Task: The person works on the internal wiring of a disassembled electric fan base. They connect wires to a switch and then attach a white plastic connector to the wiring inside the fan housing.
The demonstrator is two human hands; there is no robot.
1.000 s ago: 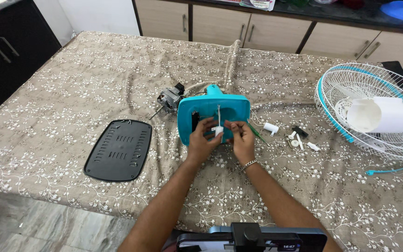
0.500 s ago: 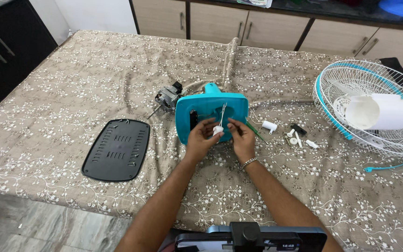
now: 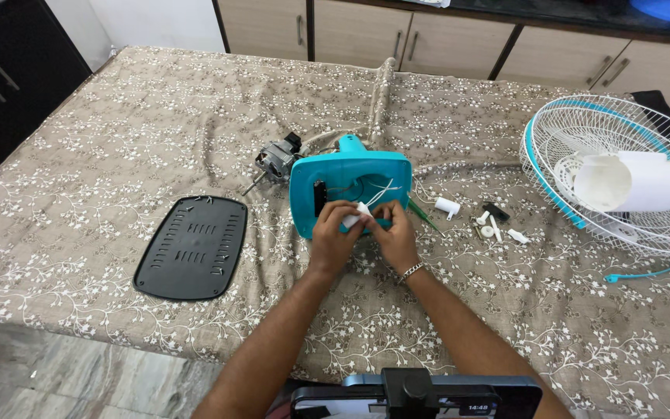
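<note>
The open teal housing [image 3: 350,190] lies on the table [image 3: 118,140], with white wires inside. The left hand [image 3: 333,237] and the right hand [image 3: 393,237] are close together at its opening, both pinching one small white connector [image 3: 356,214]. One black cover plate [image 3: 193,247] lies left; one motor [image 3: 277,159] behind; one white fan guard [image 3: 622,182] right.

Obstacles around my hands: the teal fan base [image 3: 350,190] is blocking straight ahead, the motor [image 3: 277,161] sitting at its far left corner. Small white parts [image 3: 490,225] are crowding my right side, the fan guard [image 3: 614,178] lying beyond. Leftward, bare tablecloth [image 3: 118,155] is lying open up to the black cover plate [image 3: 192,247].
</note>
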